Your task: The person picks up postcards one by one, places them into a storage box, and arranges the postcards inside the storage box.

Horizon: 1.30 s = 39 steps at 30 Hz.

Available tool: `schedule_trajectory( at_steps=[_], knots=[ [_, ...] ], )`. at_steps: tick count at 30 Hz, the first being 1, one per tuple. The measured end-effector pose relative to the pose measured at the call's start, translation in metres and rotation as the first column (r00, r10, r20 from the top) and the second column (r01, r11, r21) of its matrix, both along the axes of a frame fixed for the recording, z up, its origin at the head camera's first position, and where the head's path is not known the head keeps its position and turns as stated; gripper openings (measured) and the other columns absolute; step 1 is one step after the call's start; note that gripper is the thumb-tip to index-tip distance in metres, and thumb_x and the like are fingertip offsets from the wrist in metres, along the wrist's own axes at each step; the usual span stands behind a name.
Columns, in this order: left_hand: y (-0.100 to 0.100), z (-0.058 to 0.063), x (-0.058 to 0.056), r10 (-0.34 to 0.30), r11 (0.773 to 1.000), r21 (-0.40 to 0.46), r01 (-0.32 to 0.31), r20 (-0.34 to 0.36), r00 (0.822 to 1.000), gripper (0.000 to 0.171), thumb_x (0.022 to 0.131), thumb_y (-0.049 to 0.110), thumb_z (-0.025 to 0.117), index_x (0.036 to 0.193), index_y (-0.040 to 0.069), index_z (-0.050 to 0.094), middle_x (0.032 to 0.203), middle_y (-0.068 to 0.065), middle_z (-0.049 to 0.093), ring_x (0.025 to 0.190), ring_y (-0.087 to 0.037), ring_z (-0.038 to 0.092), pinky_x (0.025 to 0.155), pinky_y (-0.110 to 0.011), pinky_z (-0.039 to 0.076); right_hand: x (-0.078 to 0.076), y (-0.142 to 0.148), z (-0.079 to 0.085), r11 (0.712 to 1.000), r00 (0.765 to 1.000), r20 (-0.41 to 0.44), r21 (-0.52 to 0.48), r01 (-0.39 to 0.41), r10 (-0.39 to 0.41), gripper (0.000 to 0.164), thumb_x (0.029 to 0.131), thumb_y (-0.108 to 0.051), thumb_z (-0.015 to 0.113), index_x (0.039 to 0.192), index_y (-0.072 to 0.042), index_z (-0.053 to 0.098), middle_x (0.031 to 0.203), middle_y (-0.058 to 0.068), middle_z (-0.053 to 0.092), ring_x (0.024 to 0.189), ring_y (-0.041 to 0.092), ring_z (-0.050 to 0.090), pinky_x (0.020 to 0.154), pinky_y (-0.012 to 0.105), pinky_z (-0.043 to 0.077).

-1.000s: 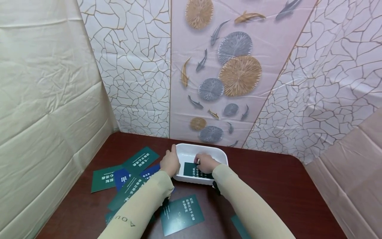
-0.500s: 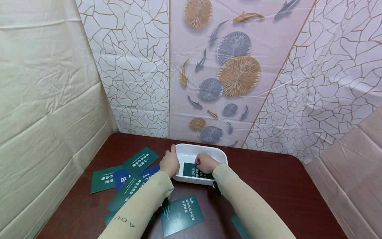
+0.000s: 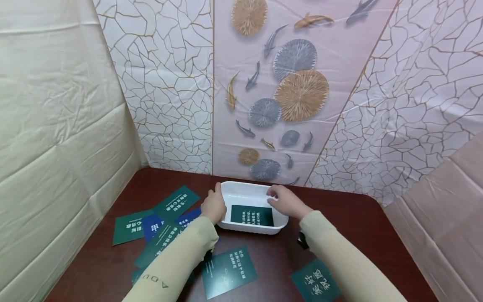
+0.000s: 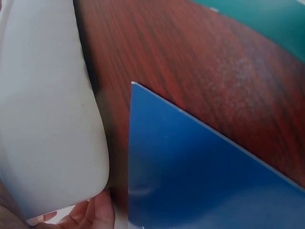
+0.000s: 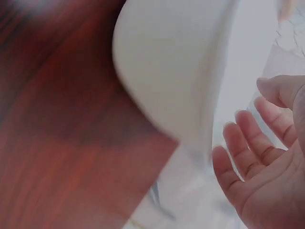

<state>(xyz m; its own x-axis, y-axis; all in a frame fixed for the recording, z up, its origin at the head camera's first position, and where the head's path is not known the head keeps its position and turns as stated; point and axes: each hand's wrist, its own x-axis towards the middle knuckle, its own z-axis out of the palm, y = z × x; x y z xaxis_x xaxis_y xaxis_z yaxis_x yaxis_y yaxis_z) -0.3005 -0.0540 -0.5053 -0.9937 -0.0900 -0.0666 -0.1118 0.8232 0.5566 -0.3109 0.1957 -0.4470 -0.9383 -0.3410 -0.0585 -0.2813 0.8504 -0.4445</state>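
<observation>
A white plastic tray [image 3: 245,191] stands near the middle of the table. In it lies a dark green card [image 3: 247,214] with white lettering, flat against its near side. My left hand [image 3: 214,205] grips the tray's left rim; in the left wrist view fingertips [image 4: 101,210] show past the tray's edge. Over the tray's right side hovers my right hand [image 3: 288,202], holding nothing. Its fingers are loosely bent and spread in the right wrist view. A blue card [image 4: 190,162] lies on the table beside the tray.
Several green and blue cards, among them a green card [image 3: 177,204], overlap on the left. Another green card [image 3: 228,272] lies in front of the tray. A further green card [image 3: 316,280] is by the right sleeve. A patterned cloth [image 3: 173,105] hangs behind the table.
My right hand has let go of the green card and moved right, toward the tray's right rim. The card now rests in the tray. My left hand has stayed on the rim.
</observation>
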Motion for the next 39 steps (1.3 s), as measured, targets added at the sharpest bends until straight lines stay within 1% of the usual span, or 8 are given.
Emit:
schedule_trajectory(
  at_steps=[5, 10, 15, 21, 25, 29, 35, 39],
  knots=[
    [0.000, 0.000, 0.000, -0.002, 1.000, -0.006, 0.002, 0.005, 1.000, 0.082, 0.085, 0.004, 0.066, 0.151, 0.011, 0.018, 0.130, -0.025, 0.045, 0.088, -0.033, 0.061, 0.082, -0.054, 0.049, 0.016, 0.034, 0.016, 0.999, 0.999, -0.022, -0.015, 0.033, -0.033, 0.025, 0.094, -0.022, 0.065, 0.115, -0.009, 0.061, 0.111, 0.008, 0.060, 0.100, 0.024, 0.057, 0.084, 0.044, 0.049],
    [0.001, 0.000, 0.000, 0.008, 1.000, -0.007, -0.008, 0.005, 1.000, 0.084, 0.084, 0.004, 0.068, 0.152, 0.012, 0.018, 0.131, -0.025, 0.045, 0.090, -0.034, 0.061, 0.084, -0.054, 0.049, 0.040, 0.066, 0.017, 1.000, 1.000, -0.008, -0.004, -0.020, 0.020, 0.031, 0.090, -0.025, 0.070, 0.115, -0.009, 0.061, 0.113, 0.008, 0.059, 0.106, 0.025, 0.056, 0.088, 0.046, 0.048],
    [0.001, -0.001, 0.000, 0.006, 1.000, -0.009, -0.006, 0.005, 1.000, 0.085, 0.084, 0.004, 0.068, 0.152, 0.012, 0.017, 0.130, -0.025, 0.045, 0.089, -0.033, 0.061, 0.084, -0.055, 0.049, 0.068, 0.090, 0.014, 0.997, 0.993, 0.106, 0.037, -0.061, 0.057, 0.040, 0.084, -0.030, 0.076, 0.116, -0.011, 0.061, 0.114, 0.005, 0.060, 0.107, 0.024, 0.056, 0.088, 0.045, 0.047],
    [0.001, -0.002, 0.000, 0.007, 1.000, -0.015, -0.007, 0.007, 1.000, 0.085, 0.084, 0.004, 0.067, 0.152, 0.012, 0.016, 0.130, -0.025, 0.045, 0.090, -0.034, 0.060, 0.084, -0.055, 0.049, 0.096, 0.104, 0.008, 0.993, 0.965, 0.254, 0.080, -0.092, 0.069, 0.047, 0.074, -0.029, 0.084, 0.113, -0.010, 0.063, 0.109, 0.004, 0.060, 0.103, 0.024, 0.057, 0.087, 0.049, 0.048],
    [0.001, -0.002, 0.000, 0.004, 1.000, -0.016, -0.004, 0.008, 1.000, 0.085, 0.084, 0.004, 0.067, 0.152, 0.012, 0.016, 0.130, -0.025, 0.045, 0.090, -0.034, 0.060, 0.084, -0.055, 0.048, 0.110, 0.109, 0.001, 0.984, 0.943, 0.315, 0.099, -0.148, 0.110, 0.051, 0.069, -0.029, 0.087, 0.110, -0.010, 0.062, 0.105, 0.004, 0.058, 0.100, 0.026, 0.054, 0.084, 0.050, 0.048],
    [0.002, -0.001, 0.000, 0.007, 1.000, -0.012, -0.007, 0.015, 1.000, 0.085, 0.085, 0.004, 0.067, 0.152, 0.013, 0.016, 0.131, -0.025, 0.045, 0.091, -0.034, 0.060, 0.085, -0.055, 0.049, 0.117, 0.112, -0.006, 0.977, 0.924, 0.363, 0.119, -0.174, 0.120, 0.057, 0.066, -0.032, 0.089, 0.111, -0.012, 0.060, 0.107, 0.005, 0.053, 0.104, 0.029, 0.050, 0.084, 0.051, 0.046],
    [0.002, -0.001, 0.000, 0.005, 1.000, -0.013, -0.005, 0.012, 1.000, 0.085, 0.085, 0.004, 0.067, 0.152, 0.013, 0.016, 0.131, -0.025, 0.044, 0.089, -0.033, 0.060, 0.083, -0.054, 0.049, 0.121, 0.116, -0.016, 0.969, 0.929, 0.347, 0.155, -0.191, 0.128, 0.070, 0.057, -0.040, 0.091, 0.111, -0.015, 0.055, 0.104, 0.005, 0.045, 0.095, 0.026, 0.043, 0.079, 0.049, 0.044],
    [0.001, 0.000, 0.001, 0.002, 1.000, -0.016, -0.002, 0.012, 1.000, 0.084, 0.085, 0.005, 0.066, 0.152, 0.013, 0.016, 0.131, -0.024, 0.044, 0.087, -0.033, 0.060, 0.082, -0.053, 0.049, 0.124, 0.118, -0.025, 0.947, 0.948, 0.259, 0.208, -0.244, 0.188, 0.077, 0.051, -0.051, 0.088, 0.109, -0.015, 0.051, 0.103, 0.005, 0.042, 0.090, 0.025, 0.040, 0.075, 0.047, 0.041]
  ],
)
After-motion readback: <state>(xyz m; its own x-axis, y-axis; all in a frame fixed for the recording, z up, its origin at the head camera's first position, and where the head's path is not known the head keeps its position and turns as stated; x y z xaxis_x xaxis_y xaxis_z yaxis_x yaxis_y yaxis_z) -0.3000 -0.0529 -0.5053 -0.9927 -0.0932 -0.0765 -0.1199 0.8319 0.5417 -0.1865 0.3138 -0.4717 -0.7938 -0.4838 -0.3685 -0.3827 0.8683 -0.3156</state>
